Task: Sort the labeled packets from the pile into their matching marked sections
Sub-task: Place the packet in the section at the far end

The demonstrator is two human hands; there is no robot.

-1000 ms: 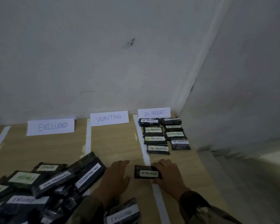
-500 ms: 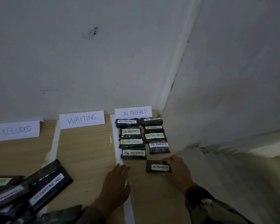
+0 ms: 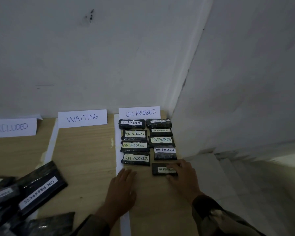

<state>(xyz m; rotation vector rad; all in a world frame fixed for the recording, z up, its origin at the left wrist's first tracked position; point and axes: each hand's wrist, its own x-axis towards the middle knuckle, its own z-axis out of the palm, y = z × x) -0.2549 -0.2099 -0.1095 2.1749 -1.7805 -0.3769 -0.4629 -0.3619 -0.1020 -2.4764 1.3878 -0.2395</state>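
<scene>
At five o'clock of the sorted rows point(image 3: 134, 145): right hand point(image 3: 182, 178) pinches small black white-labelled plastic packet point(image 3: 160, 169).
Packet likely light, soft, slick; hold by short edges. Idle left hand point(image 3: 121, 186) lies flat, empty.

The tabletop point(image 3: 85, 150) is pale wood-grain board, matt. The packets point(image 3: 164, 156) are dark, crinkled plastic film with a slight sheen (their labels point(image 3: 136, 158) are plain matt paper), and the section cards point(image 3: 82, 118) are white paper against a matt, scuffed painted wall point(image 3: 126, 57).
</scene>
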